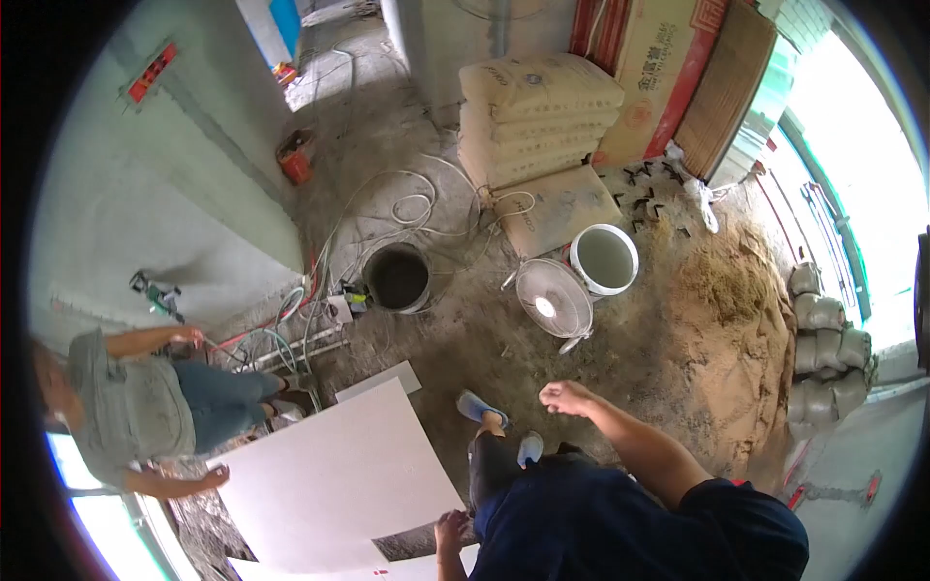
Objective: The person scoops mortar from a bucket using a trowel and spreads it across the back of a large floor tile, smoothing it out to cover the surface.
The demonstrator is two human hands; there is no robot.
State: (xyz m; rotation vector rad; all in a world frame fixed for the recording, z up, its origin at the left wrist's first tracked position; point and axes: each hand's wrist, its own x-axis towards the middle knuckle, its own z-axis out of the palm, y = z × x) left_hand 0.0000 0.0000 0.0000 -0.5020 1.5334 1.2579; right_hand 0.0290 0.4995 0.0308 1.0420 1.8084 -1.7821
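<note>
My left hand (450, 531) hangs low beside a large white board (339, 465), next to a dark notch in its edge. Its fingers are curled, and what is inside them, if anything, is hidden. Held out over the floor in front of me, my right hand (567, 397) is loosely closed with nothing showing in it. The white board lies between me and a co-worker in a grey shirt (136, 397), whose hand (215, 476) is at its far-left edge. A smaller white piece (399, 380) shows past the board's upper edge.
Ahead stand a dark-mouthed bucket (399, 279), a white bucket (605, 259) and a round fan (554, 298). Stacked bags (533, 107) rise behind them. Cables (412, 208) loop across the floor. A sand pile (736, 320) and grey filled sacks (819, 315) are on the right.
</note>
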